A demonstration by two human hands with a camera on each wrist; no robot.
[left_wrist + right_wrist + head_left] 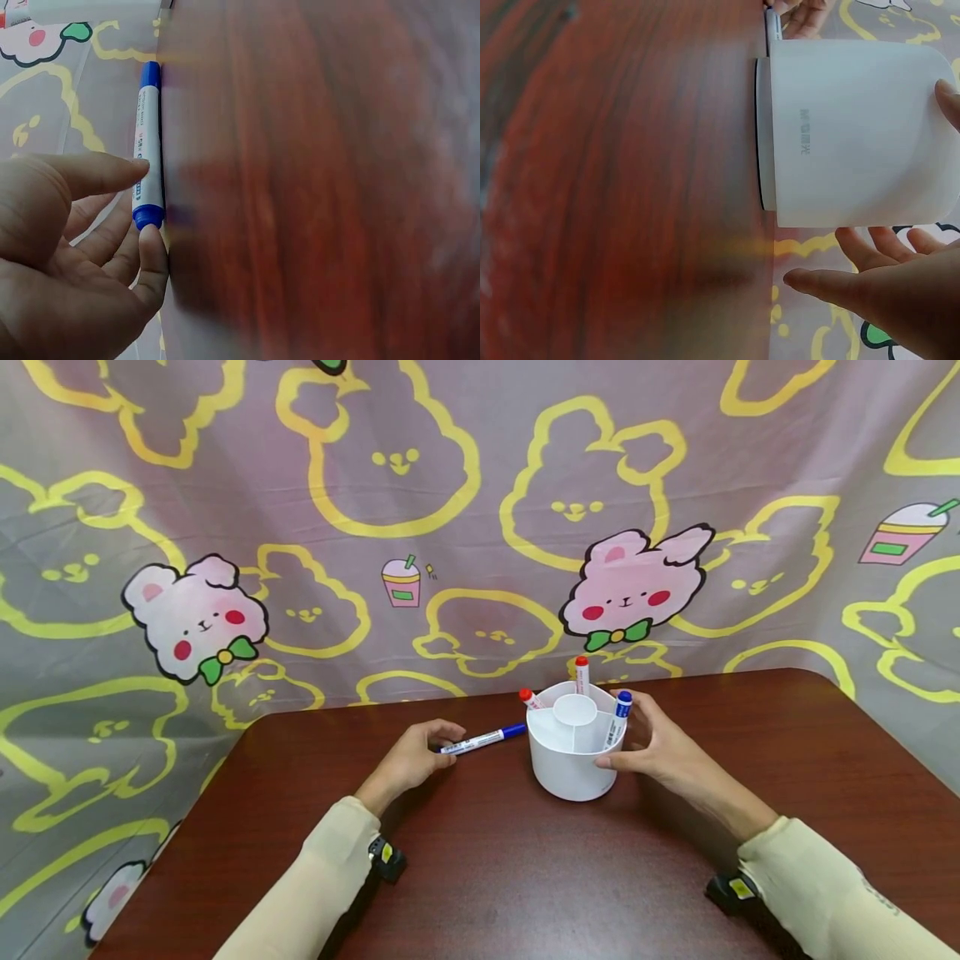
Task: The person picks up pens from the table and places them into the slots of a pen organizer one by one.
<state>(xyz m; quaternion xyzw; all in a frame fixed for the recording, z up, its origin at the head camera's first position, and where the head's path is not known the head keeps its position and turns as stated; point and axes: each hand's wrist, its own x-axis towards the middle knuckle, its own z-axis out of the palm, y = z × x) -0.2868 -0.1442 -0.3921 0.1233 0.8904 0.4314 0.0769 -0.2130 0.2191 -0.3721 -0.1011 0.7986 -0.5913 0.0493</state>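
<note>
A white pen holder (570,774) with several compartments stands upright on the table. Two red-capped markers lean in it, one red cap (527,695) at the left, another (582,662) at the back. A blue-capped marker (622,706) stands in the right compartment. My right hand (660,742) grips the holder's right side, thumb on the front wall near the rim, fingers along the side. In the right wrist view the little finger is apart from the wall. A second blue-capped marker (483,741) lies on the table left of the holder. My left hand (411,755) pinches its near end, cap pointing at the holder.
The dark reddish-brown table (480,868) runs under both forearms. Behind it hangs a cartoon-patterned curtain (465,568), meeting the table's back edge close behind the holder. Each wrist carries a small black camera, as at the left wrist (387,858).
</note>
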